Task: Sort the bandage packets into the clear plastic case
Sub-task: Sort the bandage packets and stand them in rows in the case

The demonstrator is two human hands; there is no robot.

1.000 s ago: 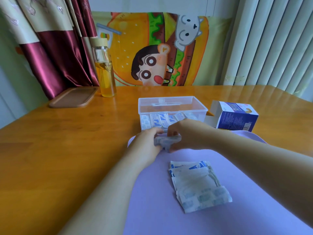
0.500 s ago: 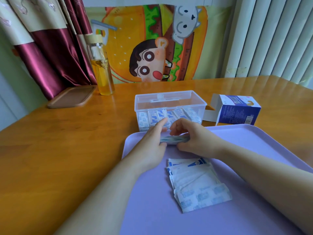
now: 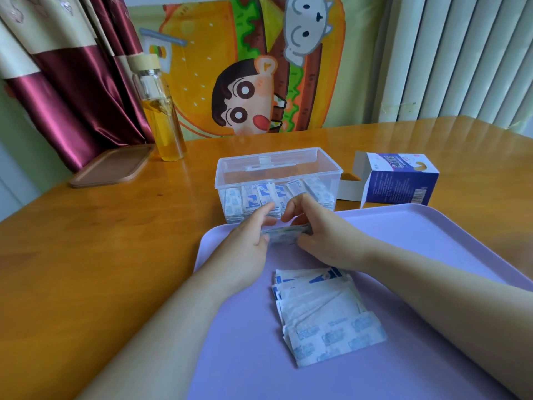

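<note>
The single head-worn camera looked forward and steeply down from the person's own eye level, across the wooden table toward the cartoon hanging on the far wall. It sat close over the lilac tray, so both forearms ran in from the bottom edge. Its wide lens bowed the window blinds at the right.

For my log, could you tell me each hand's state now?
Left hand: closed on the small stack of packets.
Right hand: closed on the same stack.
</note>
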